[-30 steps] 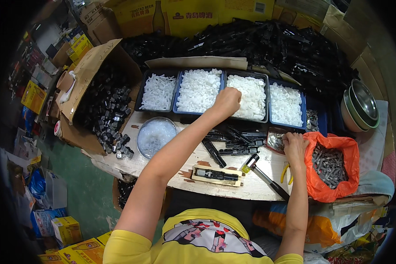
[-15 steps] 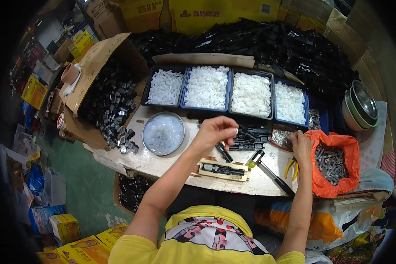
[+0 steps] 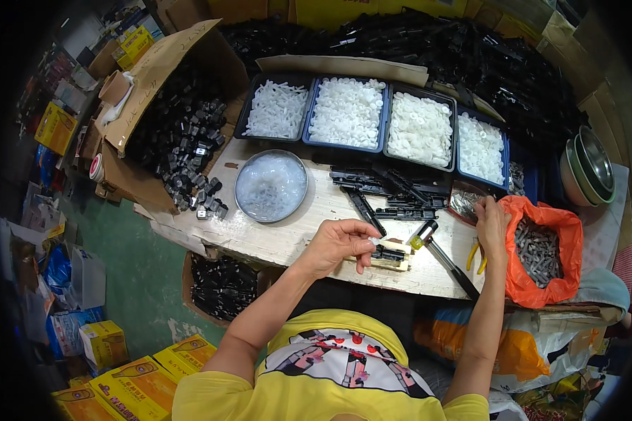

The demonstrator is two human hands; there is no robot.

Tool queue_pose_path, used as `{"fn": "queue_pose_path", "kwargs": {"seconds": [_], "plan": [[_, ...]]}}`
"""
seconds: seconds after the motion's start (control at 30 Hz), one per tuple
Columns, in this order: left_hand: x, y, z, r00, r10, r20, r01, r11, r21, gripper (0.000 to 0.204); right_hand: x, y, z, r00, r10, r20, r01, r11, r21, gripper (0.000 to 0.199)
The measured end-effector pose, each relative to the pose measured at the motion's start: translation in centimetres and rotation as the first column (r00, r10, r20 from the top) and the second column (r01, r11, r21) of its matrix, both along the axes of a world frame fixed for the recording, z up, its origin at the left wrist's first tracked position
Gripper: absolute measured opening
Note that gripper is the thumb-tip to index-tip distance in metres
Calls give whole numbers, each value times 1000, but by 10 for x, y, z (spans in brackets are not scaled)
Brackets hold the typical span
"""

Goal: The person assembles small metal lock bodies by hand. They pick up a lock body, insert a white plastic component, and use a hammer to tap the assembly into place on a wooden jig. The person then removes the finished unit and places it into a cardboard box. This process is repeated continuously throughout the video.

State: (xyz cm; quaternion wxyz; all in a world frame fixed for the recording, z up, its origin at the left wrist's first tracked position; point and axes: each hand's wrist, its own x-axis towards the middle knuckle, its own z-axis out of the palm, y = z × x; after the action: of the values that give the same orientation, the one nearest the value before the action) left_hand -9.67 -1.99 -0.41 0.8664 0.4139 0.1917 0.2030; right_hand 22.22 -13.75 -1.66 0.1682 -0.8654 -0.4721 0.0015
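Note:
My left hand is pinching a small white plastic piece over a pale wooden holder. A black plastic assembly lies in that holder, partly covered by the hand. Farther right, my right hand is at the edge of a small box of metal parts, its fingertips drawn together. What they hold, if anything, is too small to make out. A hammer with a black grip and yellow-handled pliers lie between the holder and my right forearm.
Several trays of white plastic parts line the back. A round dish stands left of black strips; a carton spills black pieces. An orange bag of grey parts and stacked bowls are at right.
My left hand has come down toward me, over the wooden holder, with the white piece still pinched. My right hand stays by the metal parts. The whole view has shifted slightly.

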Motion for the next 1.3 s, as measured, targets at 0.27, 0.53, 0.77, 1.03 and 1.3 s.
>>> {"fn": "queue_pose_path", "kwargs": {"seconds": [0.27, 0.53, 0.77, 1.03, 1.3], "plan": [[-2, -8, -1, 999, -19, -51, 23, 996, 83, 18, -10, -4, 6, 973, 13, -231, 21, 989, 146, 13], [-5, -19, 1, 993, -53, -105, 62, 995, 79, 17, -134, 6, 47, 637, 583, -505, -415, 811, 412, 5], [-9, -19, 4, 994, -47, -96, 54, 996, 69, 17, -151, 13, 55, 624, 641, -447, -542, 767, 343, 6], [-9, -24, -5, 996, 62, -70, -57, 995, 78, 14, -160, 17, 51, 676, 666, -315, -561, 742, 366, 6], [-6, -18, -8, 983, 169, -76, -162, 982, 98, 14, -173, 17, 35, 787, 616, -28, -529, 698, 483, 15]]}}
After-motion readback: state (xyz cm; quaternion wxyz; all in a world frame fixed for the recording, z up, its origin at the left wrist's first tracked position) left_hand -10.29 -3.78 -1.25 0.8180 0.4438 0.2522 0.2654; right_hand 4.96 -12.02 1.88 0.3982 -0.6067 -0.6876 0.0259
